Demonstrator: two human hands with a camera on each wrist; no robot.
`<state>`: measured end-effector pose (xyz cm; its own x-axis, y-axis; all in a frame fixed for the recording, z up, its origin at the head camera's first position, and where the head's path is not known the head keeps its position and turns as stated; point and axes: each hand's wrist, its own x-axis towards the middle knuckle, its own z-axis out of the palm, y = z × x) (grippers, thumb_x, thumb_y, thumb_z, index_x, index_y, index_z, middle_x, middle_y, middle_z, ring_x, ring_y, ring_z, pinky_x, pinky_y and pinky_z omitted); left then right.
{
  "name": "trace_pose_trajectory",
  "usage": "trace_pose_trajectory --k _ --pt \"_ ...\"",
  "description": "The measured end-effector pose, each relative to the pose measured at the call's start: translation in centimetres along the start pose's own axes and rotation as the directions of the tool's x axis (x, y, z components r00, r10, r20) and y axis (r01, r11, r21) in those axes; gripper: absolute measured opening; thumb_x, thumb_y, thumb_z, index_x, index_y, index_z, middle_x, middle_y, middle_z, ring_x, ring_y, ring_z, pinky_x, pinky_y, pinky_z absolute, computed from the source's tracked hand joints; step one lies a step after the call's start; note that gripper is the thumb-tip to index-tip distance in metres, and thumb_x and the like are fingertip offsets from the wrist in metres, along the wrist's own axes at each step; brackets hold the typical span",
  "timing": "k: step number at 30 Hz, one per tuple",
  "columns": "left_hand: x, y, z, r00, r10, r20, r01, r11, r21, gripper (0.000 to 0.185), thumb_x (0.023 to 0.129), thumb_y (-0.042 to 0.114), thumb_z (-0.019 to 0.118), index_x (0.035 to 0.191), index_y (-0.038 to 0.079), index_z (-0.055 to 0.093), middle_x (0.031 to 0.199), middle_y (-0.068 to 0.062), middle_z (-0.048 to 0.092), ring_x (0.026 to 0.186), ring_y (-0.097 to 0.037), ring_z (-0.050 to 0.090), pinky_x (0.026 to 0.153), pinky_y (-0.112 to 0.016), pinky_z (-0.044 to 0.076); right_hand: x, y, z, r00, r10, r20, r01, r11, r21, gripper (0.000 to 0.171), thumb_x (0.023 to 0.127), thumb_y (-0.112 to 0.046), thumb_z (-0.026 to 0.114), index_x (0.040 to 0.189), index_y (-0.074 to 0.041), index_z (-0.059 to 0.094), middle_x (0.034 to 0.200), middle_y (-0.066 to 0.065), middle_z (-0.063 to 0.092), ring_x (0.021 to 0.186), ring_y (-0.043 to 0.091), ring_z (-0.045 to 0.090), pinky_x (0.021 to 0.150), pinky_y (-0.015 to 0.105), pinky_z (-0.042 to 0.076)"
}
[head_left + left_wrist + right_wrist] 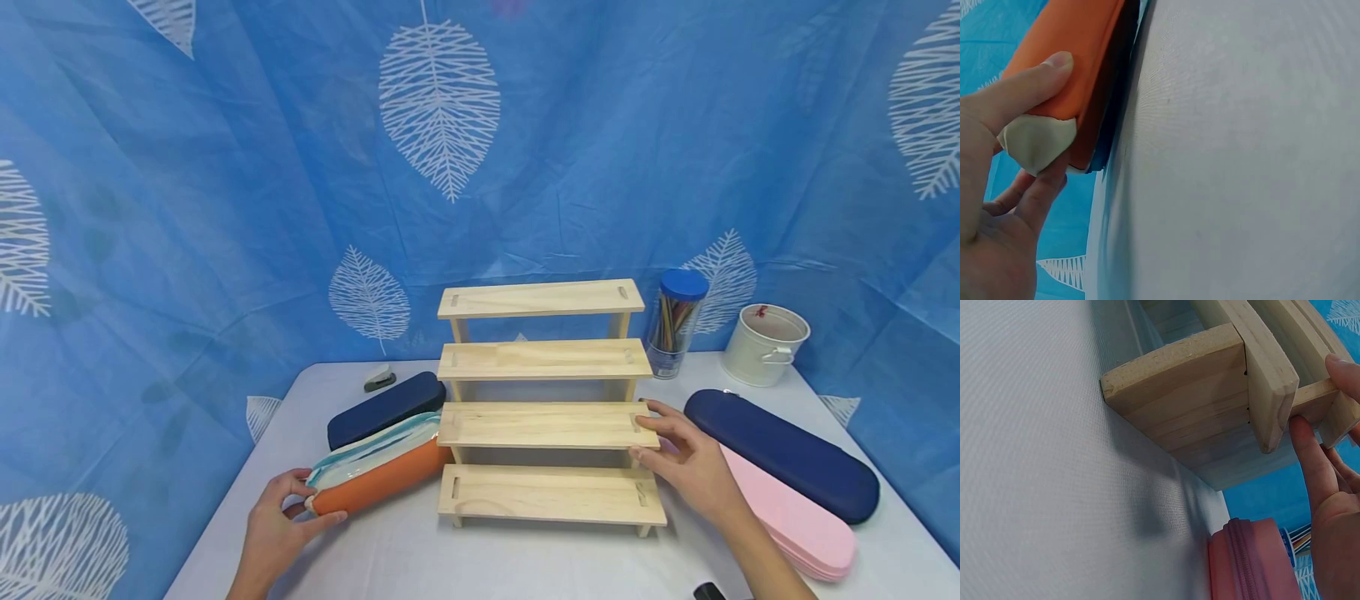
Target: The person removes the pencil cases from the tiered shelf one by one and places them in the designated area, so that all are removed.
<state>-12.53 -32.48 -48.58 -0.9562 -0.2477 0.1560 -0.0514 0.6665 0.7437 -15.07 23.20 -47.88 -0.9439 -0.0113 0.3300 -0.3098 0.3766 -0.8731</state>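
A four-step wooden shelf (545,425) stands in the middle of the grey table (525,567). My right hand (643,433) pinches the right end of its second-lowest board, thumb below and fingers on top; the right wrist view shows that grip on the wooden shelf (1210,394) close up. My left hand (311,508) grips the near end of an orange pencil case (375,482) lying left of the shelf, with a teal and white case (375,448) against its far side. In the left wrist view the thumb (1047,69) presses on the orange pencil case (1072,50).
A dark blue case (386,408) lies behind the orange one, with a small grey object (380,379) farther back. Right of the shelf lie a dark blue case (780,454) and a pink case (795,517). A blue-lidded pencil jar (675,325) and white bucket (765,343) stand behind.
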Motion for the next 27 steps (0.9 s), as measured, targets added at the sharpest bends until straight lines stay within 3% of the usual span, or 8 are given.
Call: trace_pose_trajectory --k 6,11,21,27 --pt "-0.07 -0.12 0.25 0.997 -0.053 0.053 0.053 0.999 0.007 0.059 0.057 0.033 0.093 0.091 0.004 0.054 0.127 -0.016 0.049 0.114 -0.035 0.049 0.082 -0.037 0.053 0.01 -0.07 0.12 1.0 0.002 -0.004 -0.002 1.0 0.004 0.043 0.081 -0.016 0.079 0.121 -0.009 0.065 0.142 0.009 0.044 0.126 0.017 0.046 0.092 0.015 0.041" --pt "-0.27 -0.03 0.42 0.994 -0.079 0.075 0.075 0.996 0.049 0.06 0.056 0.036 0.093 0.089 0.005 0.054 0.127 -0.017 0.048 0.113 -0.035 0.048 0.082 -0.038 0.053 0.03 -0.28 0.17 1.0 -0.001 -0.004 0.001 1.0 0.028 0.042 0.081 -0.016 0.079 0.12 -0.009 0.065 0.143 0.01 0.044 0.126 0.013 0.046 0.093 0.016 0.041" --pt "-0.31 0.37 0.76 0.997 -0.005 0.079 -0.012 0.975 0.22 0.058 0.055 0.041 0.092 0.084 0.009 0.054 0.122 -0.017 0.05 0.1 -0.031 0.054 0.08 -0.042 0.053 -0.09 -0.52 0.06 1.0 -0.006 -0.002 0.006 1.0 0.015 0.042 0.082 -0.015 0.078 0.121 -0.007 0.064 0.143 0.013 0.043 0.128 0.026 0.045 0.093 0.014 0.04" --pt "-0.37 0.81 0.86 0.995 0.015 0.102 -0.042 0.963 0.265 0.06 0.056 0.044 0.091 0.086 0.008 0.054 0.121 -0.018 0.05 0.1 -0.031 0.055 0.082 -0.044 0.053 -0.08 -0.61 0.05 1.0 0.0 -0.005 0.0 1.0 0.011 0.043 0.081 -0.015 0.079 0.121 -0.007 0.065 0.143 0.012 0.044 0.127 0.014 0.045 0.093 0.013 0.04"
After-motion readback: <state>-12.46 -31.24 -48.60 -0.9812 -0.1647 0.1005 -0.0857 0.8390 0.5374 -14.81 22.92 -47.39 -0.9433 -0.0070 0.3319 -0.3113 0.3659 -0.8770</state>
